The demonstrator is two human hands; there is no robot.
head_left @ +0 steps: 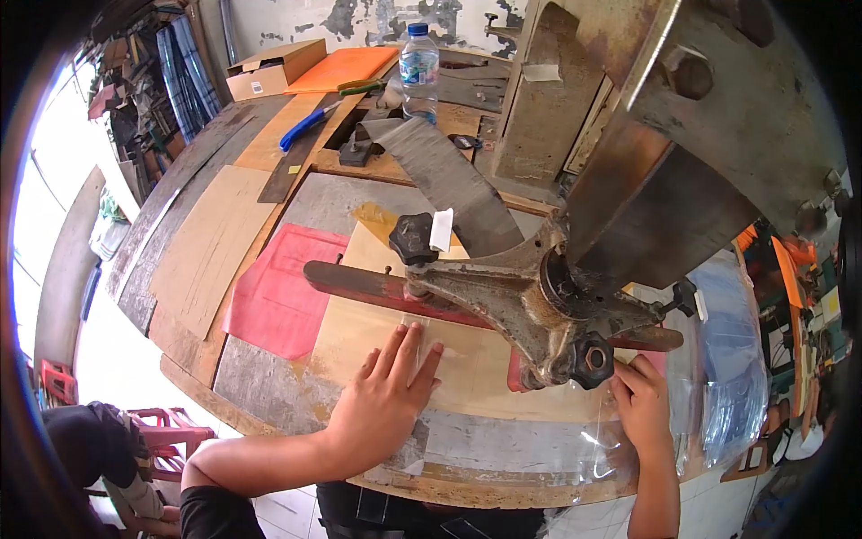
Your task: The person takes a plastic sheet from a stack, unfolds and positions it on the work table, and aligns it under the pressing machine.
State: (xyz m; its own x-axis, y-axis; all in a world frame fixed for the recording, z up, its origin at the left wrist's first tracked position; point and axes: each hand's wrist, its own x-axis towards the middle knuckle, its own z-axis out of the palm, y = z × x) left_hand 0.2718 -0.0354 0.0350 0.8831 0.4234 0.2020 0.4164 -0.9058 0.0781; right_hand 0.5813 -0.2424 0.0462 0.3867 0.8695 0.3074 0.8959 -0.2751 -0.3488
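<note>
My left hand (384,388) lies flat, fingers spread, on a pale yellow sheet (350,346) on the machine bed. Clear film seems to lie under its fingertips. To the right, my right hand (643,400) has curled fingers at the edge of a clear plastic sheet (588,440), close to a black knob (593,357). Just beyond both hands is the press head (503,301), a metal bracket with a long reddish bar (368,286) low over the yellow sheet. The bar and bracket hide part of the sheets.
A red sheet (278,292) lies left of the yellow one. Clear plastic sheets are stacked (732,359) at the right. Farther back are a water bottle (419,72), a blue-handled tool (305,128), a cardboard box (274,72) and an orange folder (346,67). Another person's leg (85,449) shows at lower left.
</note>
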